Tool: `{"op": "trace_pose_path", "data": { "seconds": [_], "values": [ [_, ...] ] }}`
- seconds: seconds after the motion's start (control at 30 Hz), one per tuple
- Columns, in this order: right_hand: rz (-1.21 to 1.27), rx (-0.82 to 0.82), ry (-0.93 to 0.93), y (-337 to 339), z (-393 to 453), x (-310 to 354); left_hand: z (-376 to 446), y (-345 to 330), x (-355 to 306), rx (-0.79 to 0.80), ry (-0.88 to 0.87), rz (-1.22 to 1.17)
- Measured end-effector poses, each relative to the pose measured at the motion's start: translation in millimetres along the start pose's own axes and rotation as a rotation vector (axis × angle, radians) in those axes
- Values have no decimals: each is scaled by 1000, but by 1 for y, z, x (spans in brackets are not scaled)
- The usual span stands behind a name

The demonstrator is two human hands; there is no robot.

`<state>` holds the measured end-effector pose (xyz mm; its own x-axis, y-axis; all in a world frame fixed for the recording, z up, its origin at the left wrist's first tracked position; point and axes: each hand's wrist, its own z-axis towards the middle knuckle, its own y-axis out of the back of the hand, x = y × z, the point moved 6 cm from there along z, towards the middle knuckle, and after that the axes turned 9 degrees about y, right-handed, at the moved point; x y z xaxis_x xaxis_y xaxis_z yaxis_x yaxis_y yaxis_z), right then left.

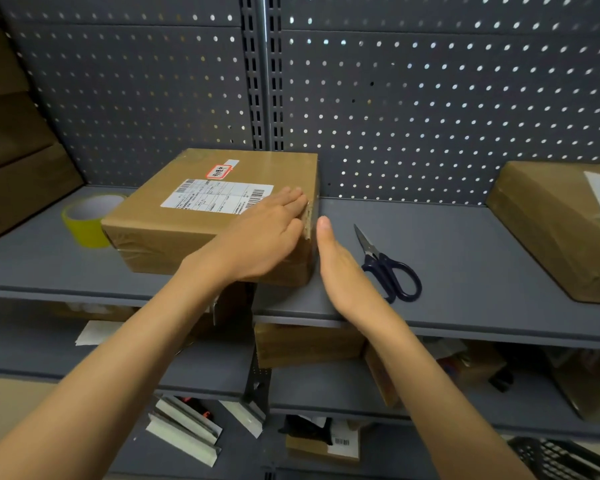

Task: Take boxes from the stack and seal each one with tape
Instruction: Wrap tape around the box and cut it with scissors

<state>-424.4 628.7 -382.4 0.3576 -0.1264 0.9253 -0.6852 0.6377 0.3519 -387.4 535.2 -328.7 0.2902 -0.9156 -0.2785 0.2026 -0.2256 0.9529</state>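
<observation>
A brown cardboard box (201,202) with a white shipping label and a red sticker lies on the grey shelf (465,244). My left hand (260,237) lies flat on the box's top near its right edge, fingers straight. My right hand (340,268) stands edge-on with straight fingers against the box's right side. A roll of yellow tape (87,220) sits on the shelf just left of the box. Blue-handled scissors (388,268) lie right of my right hand.
A second taped brown box (561,230) sits at the shelf's right end. Stacked brown boxes (18,150) rise at the far left. A perforated grey back panel (430,98) stands behind. Lower shelves hold more boxes and packets.
</observation>
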Motion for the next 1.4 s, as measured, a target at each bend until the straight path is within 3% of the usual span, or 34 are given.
{"op": "trace_pose_path", "data": {
  "seconds": [0.13, 0.27, 0.43, 0.53, 0.6, 0.73, 0.87, 0.97, 1.1, 1.23, 1.4],
  "values": [
    [-284, 1, 248, 21, 8, 20, -25, 5, -4, -298, -104, 23],
    [-570, 54, 374, 19, 22, 20, -39, -10, -5, -431, -185, 114],
    [-746, 55, 350, 22, 30, 22, -45, -10, -8, -626, -189, 116],
    [-778, 59, 304, 21, 31, 25, -44, -9, -7, -663, -197, 107],
    [-688, 14, 279, 21, 32, 27, -43, -8, -5, -631, -209, 90],
    [-189, -42, 94, 19, 27, 18, -44, 6, 12, -549, -134, -140],
    [172, -91, -79, 9, 20, 11, -50, 29, 66, -753, 175, -108],
    [262, -112, -143, -3, 20, 8, -63, 42, 125, -821, 514, -167],
    [361, -192, -206, -17, 26, 1, -77, 34, 170, -770, 766, -699],
    [425, -264, -191, -23, 27, -2, -71, 15, 181, -601, 849, -1144],
    [498, -296, -173, -24, 23, 1, -66, 10, 190, -595, 852, -1312]
  ]
}}
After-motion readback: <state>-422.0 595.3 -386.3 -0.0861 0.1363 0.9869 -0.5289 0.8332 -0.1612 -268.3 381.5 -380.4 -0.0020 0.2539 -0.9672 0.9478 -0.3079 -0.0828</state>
